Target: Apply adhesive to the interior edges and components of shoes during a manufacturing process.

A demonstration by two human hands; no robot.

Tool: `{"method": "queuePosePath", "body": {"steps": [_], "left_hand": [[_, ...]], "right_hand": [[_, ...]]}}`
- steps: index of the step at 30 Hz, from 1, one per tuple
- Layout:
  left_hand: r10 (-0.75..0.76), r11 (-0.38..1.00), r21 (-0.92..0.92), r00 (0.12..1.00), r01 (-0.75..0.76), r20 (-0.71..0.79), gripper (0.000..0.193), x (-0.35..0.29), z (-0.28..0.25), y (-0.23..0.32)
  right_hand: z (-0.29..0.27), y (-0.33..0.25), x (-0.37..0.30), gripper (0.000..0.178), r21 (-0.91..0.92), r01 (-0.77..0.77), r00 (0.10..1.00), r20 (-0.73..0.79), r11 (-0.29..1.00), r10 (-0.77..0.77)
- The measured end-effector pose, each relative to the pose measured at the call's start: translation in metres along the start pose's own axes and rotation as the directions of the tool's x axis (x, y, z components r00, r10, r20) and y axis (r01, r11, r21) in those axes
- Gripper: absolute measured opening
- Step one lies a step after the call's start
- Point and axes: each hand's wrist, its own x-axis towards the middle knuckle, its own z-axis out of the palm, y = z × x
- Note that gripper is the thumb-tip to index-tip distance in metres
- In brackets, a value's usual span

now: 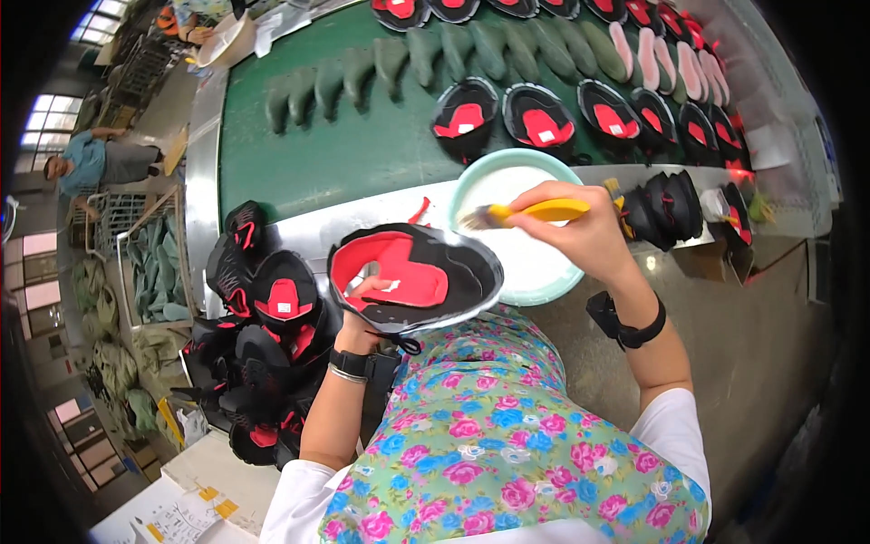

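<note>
My left hand [356,328] holds a black-and-red shoe upper [471,267], its open underside facing up, with fingers showing through the opening. A pale edge runs round the upper's rim. In my right hand [584,228] is a brush [553,210] with a yellow handle, gripped between thumb and fingers. Its pale bristles point left, above the near-left side of a pale green basin [517,158]. White liquid [536,263] fills much of the basin. The upper overlaps the basin's left edge in view; whether they touch, I cannot tell.
Dark green boot-shaped forms [421,56] and pink insoles [646,59] line a green belt [272,163]. Shoe uppers [541,118] stand along it. More uppers are heaped [263,363] at my left and stacked [662,210] at right. A person [100,161] stands far left.
</note>
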Motion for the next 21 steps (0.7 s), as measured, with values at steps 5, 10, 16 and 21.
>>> {"method": "queuePosePath", "body": {"steps": [5, 10, 16, 21], "left_hand": [[-0.027, 0.709, 0.668, 0.938, -0.226, 0.346, 0.041, 0.029, -0.01, 0.005], [0.209, 0.789, 0.39, 0.804, -0.475, 0.556, 0.045, 0.016, 0.015, -0.001], [-0.088, 0.991, 0.128, 0.91, 0.039, 0.404, 0.029, 0.01, 0.02, 0.01], [-0.173, 0.927, 0.362, 0.969, 0.1, 0.175, 0.022, 0.016, -0.013, 0.023]], "right_hand": [[0.059, -0.022, 0.05, 0.017, 0.268, 0.116, 0.827, 0.507, 0.956, -0.242], [0.077, 0.001, 0.086, 0.014, 0.069, 0.002, 0.865, 0.5, 0.998, -0.036], [0.051, 0.037, 0.058, 0.022, -0.089, -0.264, 0.907, 0.316, 0.961, 0.278], [0.023, 0.06, 0.033, 0.025, -0.025, -0.573, 0.812, 0.121, 0.819, 0.571]]}}
